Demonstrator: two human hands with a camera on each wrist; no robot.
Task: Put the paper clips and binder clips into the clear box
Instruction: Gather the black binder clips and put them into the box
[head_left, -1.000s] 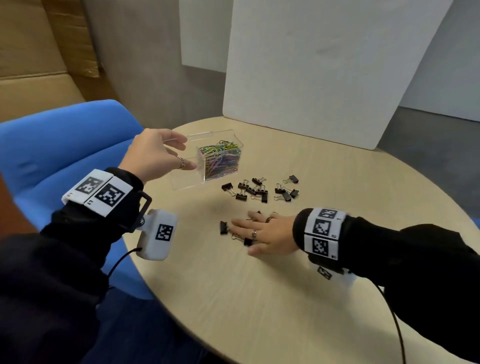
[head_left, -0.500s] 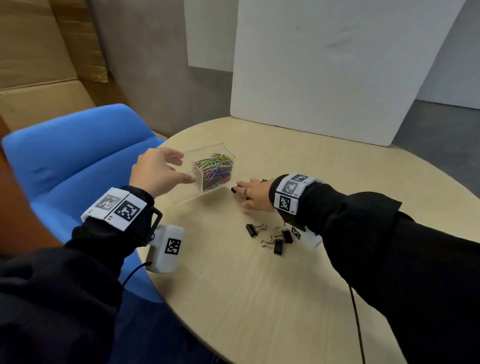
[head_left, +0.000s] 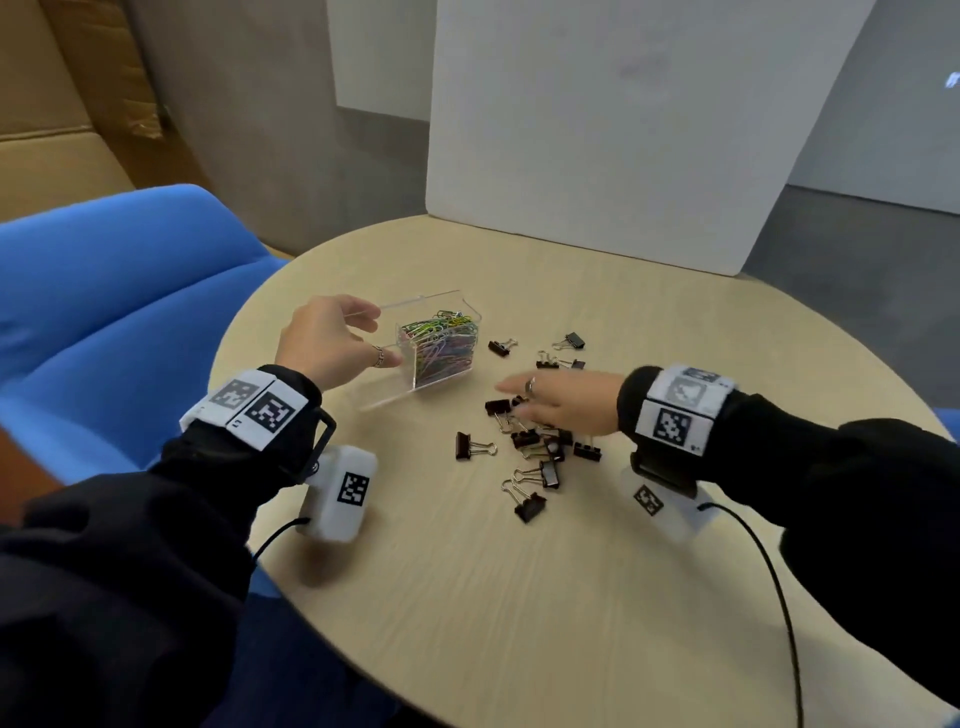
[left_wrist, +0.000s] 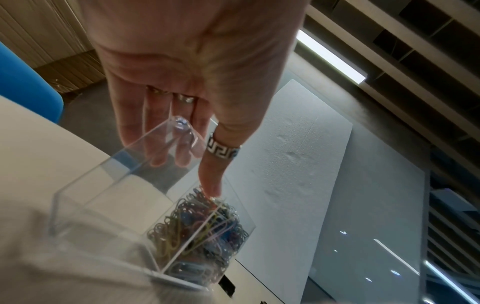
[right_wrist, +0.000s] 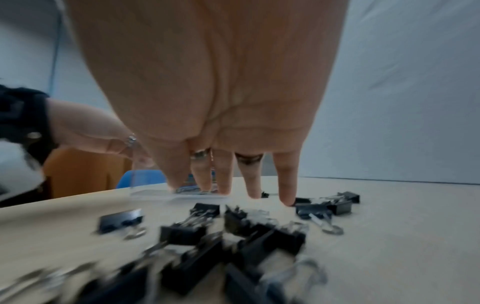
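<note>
A clear box (head_left: 415, 301) stands tilted on the round table (head_left: 519, 623). Its right compartment is packed with coloured paper clips (head_left: 441, 348); the left one is bare. My left hand (head_left: 382, 335) grips the box, thumb by the divider and fingers behind the far wall (left_wrist: 161, 144), next to the paper clips (left_wrist: 197, 232). My right hand (head_left: 550, 397) lies flat with straight fingers (right_wrist: 226, 181) over a pile of black binder clips (head_left: 535, 441), holding none. The pile (right_wrist: 202, 232) shows under the palm. Loose clips lie at the far side (head_left: 501, 347) and nearer me (head_left: 530, 506).
A white board (head_left: 623, 130) stands along the table's far edge. A blue chair (head_left: 104, 286) is on the left, close to the box. A black cable (head_left: 769, 571) trails from my right wrist across the table's near right side.
My right hand was beside the box half a second ago and has drawn back to the right, now flat over the gathered binder clips. The left hand has kept its hold on the box.
</note>
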